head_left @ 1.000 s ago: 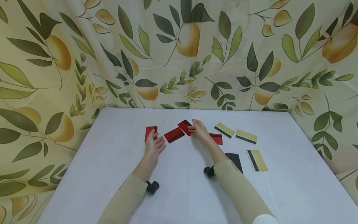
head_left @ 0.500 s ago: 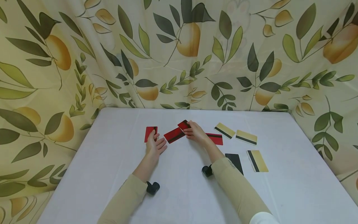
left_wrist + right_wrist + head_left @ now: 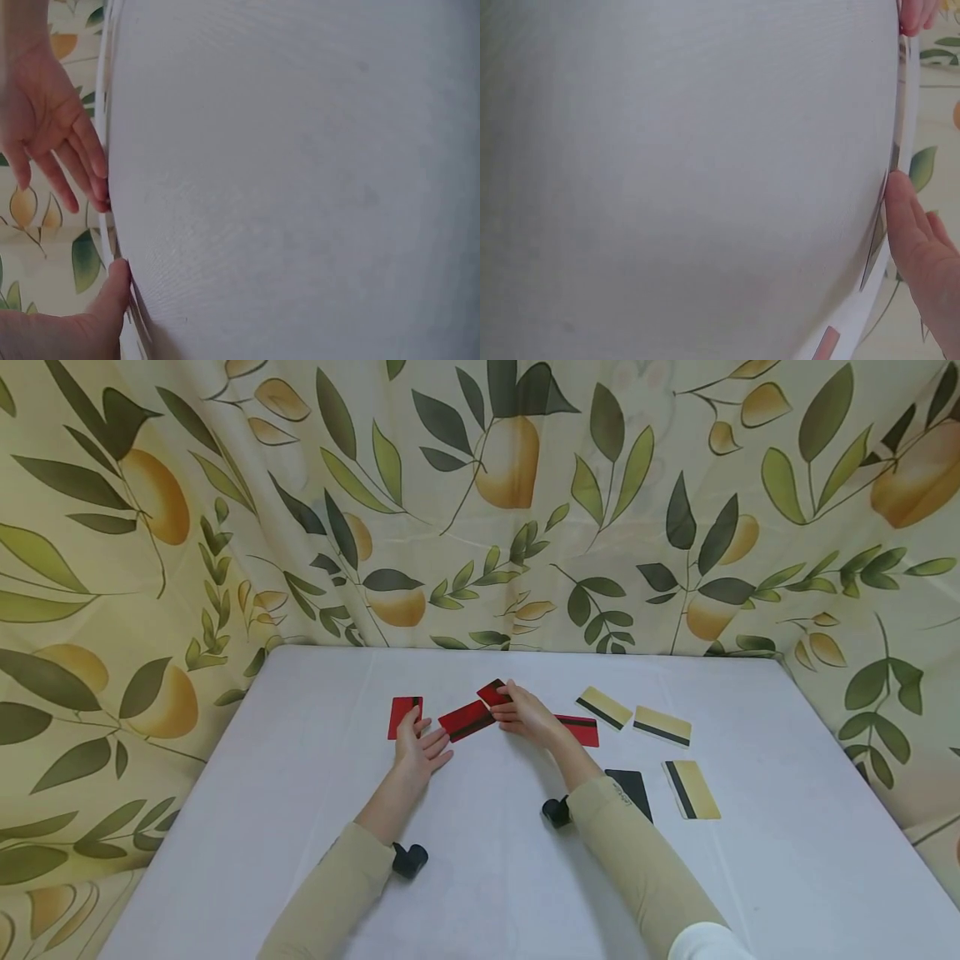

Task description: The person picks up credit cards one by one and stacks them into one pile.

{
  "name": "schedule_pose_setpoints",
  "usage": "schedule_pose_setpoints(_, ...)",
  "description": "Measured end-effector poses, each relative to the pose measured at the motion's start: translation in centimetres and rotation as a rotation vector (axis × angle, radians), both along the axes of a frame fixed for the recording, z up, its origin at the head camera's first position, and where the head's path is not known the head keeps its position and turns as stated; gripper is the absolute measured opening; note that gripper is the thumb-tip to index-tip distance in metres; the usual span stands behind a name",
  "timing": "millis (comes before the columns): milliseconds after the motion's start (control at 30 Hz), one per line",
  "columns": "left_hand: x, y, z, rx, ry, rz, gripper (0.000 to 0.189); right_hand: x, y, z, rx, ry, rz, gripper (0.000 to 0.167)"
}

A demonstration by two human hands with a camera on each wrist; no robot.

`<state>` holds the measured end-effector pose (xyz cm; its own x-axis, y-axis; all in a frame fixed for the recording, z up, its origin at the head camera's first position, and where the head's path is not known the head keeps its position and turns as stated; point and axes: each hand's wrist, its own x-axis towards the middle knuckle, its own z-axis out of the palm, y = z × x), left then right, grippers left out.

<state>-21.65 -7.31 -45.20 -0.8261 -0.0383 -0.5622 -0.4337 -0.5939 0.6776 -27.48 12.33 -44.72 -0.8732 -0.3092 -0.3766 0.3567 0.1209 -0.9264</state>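
Observation:
Four-sided red cards with a dark stripe lie on the table. My left hand [image 3: 415, 752] has its thumb on the leftmost red card [image 3: 398, 717], with the other fingers spread out to the right. A tilted red card [image 3: 465, 722] lies between the hands. My right hand [image 3: 528, 717] reaches from the right, and its extended fingers rest on the upper red card [image 3: 491, 692], hiding part of it. Another red card [image 3: 580, 731] shows behind the right wrist. In the left wrist view, my left thumb [image 3: 114, 296] presses down at the table surface, facing the right palm [image 3: 49, 105].
Two yellow cards [image 3: 603, 707] [image 3: 662, 726] lie at the back right, and a third yellow card [image 3: 692, 790] is nearer. A black card [image 3: 632, 792] is partly under the right sleeve. A patterned curtain [image 3: 480, 568] stands behind the white table [image 3: 300, 777].
My right hand has shifted a little left and covers more of the upper red card, baring more of the one by its wrist. The left fingers have spread slightly; its thumb stays put.

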Motion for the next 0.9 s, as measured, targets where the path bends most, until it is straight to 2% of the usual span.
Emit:
schedule_pose_setpoints(100,-0.02,-0.11,0.01,0.022,-0.011,0.006,0.061,-0.20,0.01,-0.10,0.002,-0.014,0.003,0.055)
schedule_pose_setpoints(500,0.19,0.14,0.35,0.001,-0.013,0.013,0.058,-0.51,-0.19,-0.06,-0.030,-0.092,-0.046,0.053)
schedule_pose_setpoints(900,0.05,-0.25,0.41,0.014,-0.014,0.012,0.057,-0.41,-0.03,0.75,-0.060,-0.149,-0.091,0.055)
